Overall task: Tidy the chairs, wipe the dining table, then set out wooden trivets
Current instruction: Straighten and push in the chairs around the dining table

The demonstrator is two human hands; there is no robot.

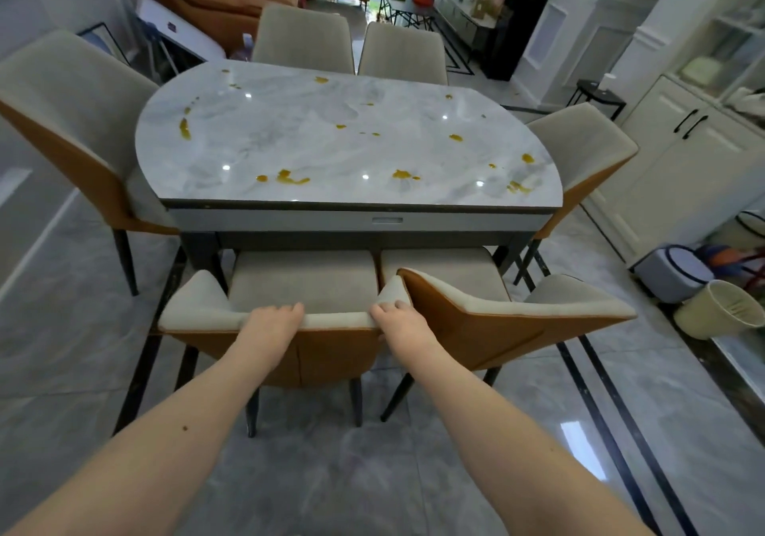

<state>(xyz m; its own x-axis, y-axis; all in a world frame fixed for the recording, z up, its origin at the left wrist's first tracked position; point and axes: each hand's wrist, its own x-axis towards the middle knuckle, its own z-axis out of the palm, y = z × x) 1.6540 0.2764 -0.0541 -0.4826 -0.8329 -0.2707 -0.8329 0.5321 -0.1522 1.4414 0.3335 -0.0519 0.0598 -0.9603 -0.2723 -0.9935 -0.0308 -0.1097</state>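
Grey-padded chair (306, 283) back gripped by left hand (275, 322) and right hand (397, 320), fingers curled over top edge, likely for tucking under sauce-spattered bench (289, 130); trivets unseen.

The dining table (347, 138) top lies open to reach from above, bearing only yellow-orange spills (292, 179). Chairs ring it: two at the near edge, the near left chair (265, 324) touching the near right chair (488, 316), so no gap between them. The left end chair (78, 121) and right end chair (583, 150) block the rounded ends; two far chairs (352, 47) close off the back.
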